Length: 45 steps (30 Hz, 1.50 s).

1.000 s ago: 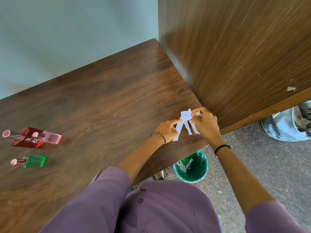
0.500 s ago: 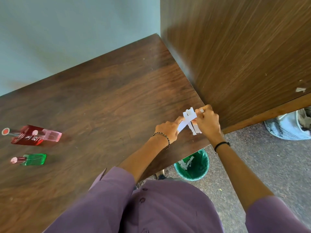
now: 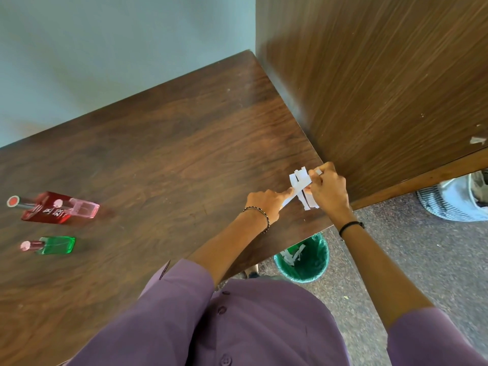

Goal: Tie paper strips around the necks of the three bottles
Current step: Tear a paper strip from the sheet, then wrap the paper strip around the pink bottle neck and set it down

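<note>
The person stands at the right end of a dark wooden tabletop (image 3: 163,159), with both hands raised just above its near right corner; the paper strips (image 3: 299,180) are there, a small white bunch held between the two hands, close to the tall wooden panel (image 3: 383,83) that rises at the tabletop's right edge. The right hand (image 3: 330,192) grips the bunch; its fingers (image 3: 320,172) are curled round the upper ends, and several strips hang down below it. The left hand (image 3: 265,203) has its fingers (image 3: 286,193) drawn together in a pinch on one strip, which runs slantwise across the others; the rest of that hand is loosely curled. A beaded bracelet (image 3: 261,217) sits on the left wrist; a black band (image 3: 351,225) sits on the right.

The three bottles are well apart from the hands, at the far left of the tabletop; the red bottle (image 3: 39,211) and the pink bottle (image 3: 84,207) are just beside each other and overlap in this view; the green bottle (image 3: 58,244) lies nearer the person, a little apart from them. No strip shows on any neck.

On the floor below the tabletop's corner is a green bin (image 3: 314,270) with white scraps inside; a striped bag (image 3: 443,207) lies further right.
</note>
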Tool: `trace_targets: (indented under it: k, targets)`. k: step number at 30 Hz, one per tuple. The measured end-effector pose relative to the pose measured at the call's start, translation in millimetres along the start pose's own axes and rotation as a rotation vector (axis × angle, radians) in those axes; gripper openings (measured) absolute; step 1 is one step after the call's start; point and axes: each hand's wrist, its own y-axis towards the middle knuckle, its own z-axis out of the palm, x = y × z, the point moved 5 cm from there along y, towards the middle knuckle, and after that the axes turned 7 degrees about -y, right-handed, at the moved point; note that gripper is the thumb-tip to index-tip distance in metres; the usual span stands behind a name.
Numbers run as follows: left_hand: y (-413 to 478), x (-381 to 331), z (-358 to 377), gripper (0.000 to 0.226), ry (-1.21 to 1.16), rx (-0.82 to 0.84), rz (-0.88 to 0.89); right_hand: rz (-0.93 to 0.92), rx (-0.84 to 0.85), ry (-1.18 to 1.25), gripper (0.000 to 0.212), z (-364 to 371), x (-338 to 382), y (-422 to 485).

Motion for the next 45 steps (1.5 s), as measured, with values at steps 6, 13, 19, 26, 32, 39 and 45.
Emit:
trace_targets:
  k: [6,13,19,26,32,39,45]
  targets:
    - [1.8,-13.4,-1.5,0.083,0.154,0.037,0.007,-0.026,-0.015,-0.045,0.023,0.0,1.7,-3.2]
    - [1.1,-22.5,-6.5,0.085,0.178,0.067,0.007,-0.003,-0.085,0.009,0.022,4.1,3.1,-10.2]
    - [-0.7,-21.9,-4.0,0.083,0.142,0.074,0.006,-0.022,-0.14,0.086,0.022,-18.5,1.5,3.5]
    - [-10.2,4.5,-11.0,0.055,-0.049,-0.117,-0.029,-0.108,-0.095,0.114,0.022,-4.6,1.4,3.0]
    - [-15.4,44.1,-3.8,0.042,-0.77,-0.189,-0.299,-0.268,-0.067,0.168,0.018,17.2,29.9,-14.4]
    - [-42.0,87.8,-4.2,0.041,-1.646,-0.32,-0.485,-0.442,0.165,0.241,0.01,61.5,73.2,-30.7]
    - [-76.8,136.4,2.3,0.013,-1.733,-0.495,-0.566,-0.585,0.308,0.209,0.015,100.3,111.7,-42.5]
